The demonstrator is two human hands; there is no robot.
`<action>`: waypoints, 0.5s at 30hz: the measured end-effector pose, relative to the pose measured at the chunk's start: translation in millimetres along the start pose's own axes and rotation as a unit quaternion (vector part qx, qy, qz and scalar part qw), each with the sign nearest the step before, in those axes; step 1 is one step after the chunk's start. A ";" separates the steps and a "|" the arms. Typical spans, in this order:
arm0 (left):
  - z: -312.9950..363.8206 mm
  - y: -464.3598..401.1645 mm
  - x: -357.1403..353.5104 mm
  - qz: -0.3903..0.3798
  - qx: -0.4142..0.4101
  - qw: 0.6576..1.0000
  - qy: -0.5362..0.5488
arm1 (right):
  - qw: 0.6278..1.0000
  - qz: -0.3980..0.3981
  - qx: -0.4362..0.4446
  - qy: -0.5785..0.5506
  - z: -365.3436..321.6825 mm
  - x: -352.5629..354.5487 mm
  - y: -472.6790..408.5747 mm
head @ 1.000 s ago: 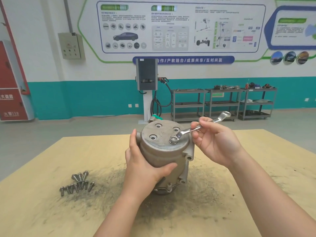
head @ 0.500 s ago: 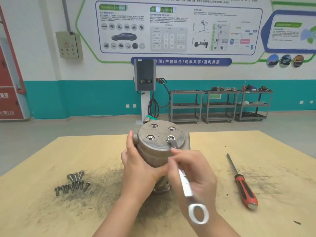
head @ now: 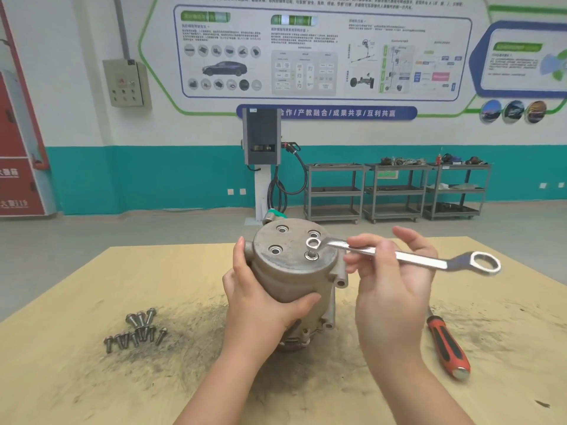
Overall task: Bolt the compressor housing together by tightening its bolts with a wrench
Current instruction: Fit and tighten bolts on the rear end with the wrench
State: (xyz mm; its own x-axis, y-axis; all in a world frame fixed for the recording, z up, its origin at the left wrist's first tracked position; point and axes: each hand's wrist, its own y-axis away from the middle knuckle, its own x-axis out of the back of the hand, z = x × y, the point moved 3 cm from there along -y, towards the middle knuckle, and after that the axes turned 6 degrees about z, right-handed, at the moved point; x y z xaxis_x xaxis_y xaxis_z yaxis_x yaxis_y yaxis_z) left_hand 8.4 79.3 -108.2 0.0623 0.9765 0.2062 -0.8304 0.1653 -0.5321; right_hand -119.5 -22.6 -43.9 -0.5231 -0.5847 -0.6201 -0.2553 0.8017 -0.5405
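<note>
A grey metal compressor housing [head: 291,271] stands upright on the wooden table [head: 92,378]. Its flat top shows several bolt holes; a bolt [head: 311,256] sits in the front right one. My left hand [head: 260,305] grips the housing's left side. My right hand [head: 389,277] pinches the shaft of a silver ring wrench [head: 405,257] between thumb and fingers. The wrench lies level, its small ring [head: 313,243] hovering just above and behind the bolt, off it. Its large ring sticks out to the right.
Several loose bolts [head: 138,331] lie in a heap on the table's left, on a dark grimy patch. A red and black screwdriver [head: 448,345] lies to the right of my right arm. Metal carts and a charging post stand by the far wall.
My right hand swung the wrench from far right round toward me on the bolt, then lifted it off and carried it back to the right, above the bolt.
</note>
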 end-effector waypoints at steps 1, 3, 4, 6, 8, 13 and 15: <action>-0.9 -0.9 0.7 -0.004 -0.002 1.000 0.000 | 0.998 0.015 -0.052 -0.035 1.0 5.0 -7.9; 3.8 -0.6 3.2 -0.008 -0.007 1.000 -0.003 | 0.987 0.032 -0.128 -0.088 7.4 11.1 -19.5; 5.4 -0.3 3.5 -0.009 -0.004 1.000 0.000 | 0.983 0.033 -0.154 -0.096 9.6 12.0 -24.2; 7.7 0.9 4.5 -0.006 -0.004 1.000 0.008 | 0.972 0.017 -0.205 -0.111 15.6 12.2 -32.6; 7.3 0.6 4.8 -0.002 -0.004 1.000 0.007 | 0.960 -0.015 -0.251 -0.125 20.4 11.1 -40.7; 4.3 -2.7 3.4 0.003 -0.008 1.000 0.005 | 0.926 -0.093 -0.348 -0.117 29.7 13.2 -64.0; 4.6 -2.7 2.0 0.007 -0.002 1.000 0.002 | 0.920 -0.104 -0.360 -0.112 32.2 14.1 -68.6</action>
State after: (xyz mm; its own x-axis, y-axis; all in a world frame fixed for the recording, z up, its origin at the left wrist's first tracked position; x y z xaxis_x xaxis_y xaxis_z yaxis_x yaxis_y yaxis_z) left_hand 8.3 80.1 -102.6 0.0521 0.9792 0.1960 -0.8293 0.1517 -0.5378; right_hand -83.2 -89.8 -33.9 -0.2421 -0.6819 -0.6902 -0.8457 0.4970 -0.1945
